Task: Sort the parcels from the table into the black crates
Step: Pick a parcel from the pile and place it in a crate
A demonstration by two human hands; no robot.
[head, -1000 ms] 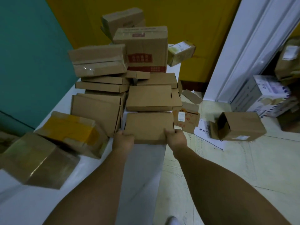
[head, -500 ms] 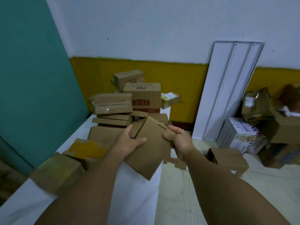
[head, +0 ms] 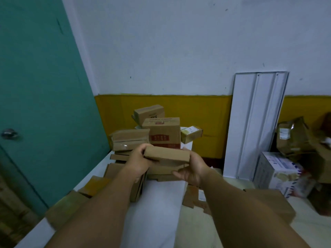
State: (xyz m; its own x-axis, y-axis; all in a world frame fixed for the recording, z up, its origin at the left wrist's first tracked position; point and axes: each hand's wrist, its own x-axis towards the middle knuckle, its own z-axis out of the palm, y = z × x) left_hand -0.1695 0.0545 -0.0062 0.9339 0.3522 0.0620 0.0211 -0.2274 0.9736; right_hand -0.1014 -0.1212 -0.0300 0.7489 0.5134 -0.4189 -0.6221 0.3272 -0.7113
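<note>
Both hands hold a flat brown cardboard parcel [head: 167,155] in the air above the white table [head: 157,208]. My left hand [head: 138,161] grips its left end and my right hand [head: 192,169] cups its right end from below. The parcel's thin edge faces me. Behind it a pile of cardboard parcels [head: 161,133] covers the far part of the table, with a tall red-printed box [head: 163,134] in the middle. More taped parcels [head: 93,185] lie along the table's left edge. No black crate is in view.
A teal door [head: 41,97] stands close on the left. A white panel [head: 254,126] leans on the wall to the right. Boxes [head: 279,169] and torn cardboard [head: 295,138] crowd the floor at the right, and flat cardboard pieces [head: 195,199] lie beside the table.
I lifted the flat parcel off the table and turned it edge-on, with both hands on it. The camera view rose from the tabletop toward the wall.
</note>
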